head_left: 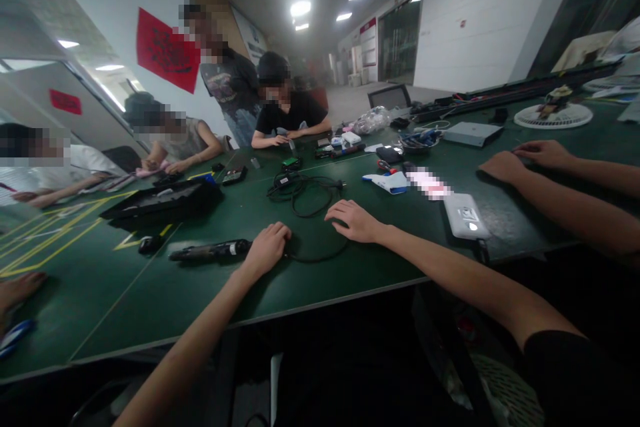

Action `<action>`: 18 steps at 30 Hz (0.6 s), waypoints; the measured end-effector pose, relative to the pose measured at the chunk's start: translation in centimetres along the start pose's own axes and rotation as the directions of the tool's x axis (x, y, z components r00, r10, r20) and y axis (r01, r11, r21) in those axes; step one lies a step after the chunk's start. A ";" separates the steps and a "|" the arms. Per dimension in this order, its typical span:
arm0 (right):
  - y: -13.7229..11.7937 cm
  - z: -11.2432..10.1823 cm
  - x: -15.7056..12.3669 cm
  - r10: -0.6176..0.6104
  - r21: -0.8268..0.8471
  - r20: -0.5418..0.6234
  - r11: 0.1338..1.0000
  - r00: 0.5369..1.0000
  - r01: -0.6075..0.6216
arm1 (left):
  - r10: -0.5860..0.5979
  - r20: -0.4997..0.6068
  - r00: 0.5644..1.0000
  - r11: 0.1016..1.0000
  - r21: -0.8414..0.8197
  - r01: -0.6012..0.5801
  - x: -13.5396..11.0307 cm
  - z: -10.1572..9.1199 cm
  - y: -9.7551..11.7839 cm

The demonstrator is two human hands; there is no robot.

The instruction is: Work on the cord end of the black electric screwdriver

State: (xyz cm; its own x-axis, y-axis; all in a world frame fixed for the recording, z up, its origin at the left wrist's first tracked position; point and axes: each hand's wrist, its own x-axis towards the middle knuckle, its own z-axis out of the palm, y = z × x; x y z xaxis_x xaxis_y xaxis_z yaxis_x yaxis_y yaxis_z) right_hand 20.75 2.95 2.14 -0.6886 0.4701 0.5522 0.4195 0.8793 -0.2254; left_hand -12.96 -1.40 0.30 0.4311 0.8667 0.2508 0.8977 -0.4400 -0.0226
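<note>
My left hand (pixel 269 245) is closed around the right end of a long black cylindrical tool (pixel 213 251) with a power cord; its exact kind I cannot make out. The tool lies nearly level over the green table, and its far left end is blurred. From my left hand the black cord (pixel 317 259) curves right and passes by my right hand (pixel 354 220). That hand rests on the table, palm down, fingers apart and slightly bent, and no held object shows. Beyond both hands lies the cord's loose coil (pixel 300 193), with a plug (pixel 341 184) at its end.
A black tray-like casing (pixel 163 201) and a small black part (pixel 150 244) lie left. On the right are a white power bank (pixel 466 217), a blue-and-white packet (pixel 387 182) and a co-worker's hands (pixel 505 165). Other people sit across the green table (pixel 300 290).
</note>
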 end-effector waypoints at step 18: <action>0.7 -0.8 0.0 0.073 0.032 -0.222 0.997 0.972 -0.068 | 0.021 -0.109 0.994 0.998 -0.055 -0.028 11.3 2.6 18.8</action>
State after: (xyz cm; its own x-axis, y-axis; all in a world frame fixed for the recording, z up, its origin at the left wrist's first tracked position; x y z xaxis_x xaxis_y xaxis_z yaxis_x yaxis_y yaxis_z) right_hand 21.56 3.50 2.60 -0.5076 0.5044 0.6985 0.4457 0.8475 -0.2881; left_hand 9.01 0.77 0.17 0.4379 0.8263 0.3543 0.8791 -0.4760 0.0237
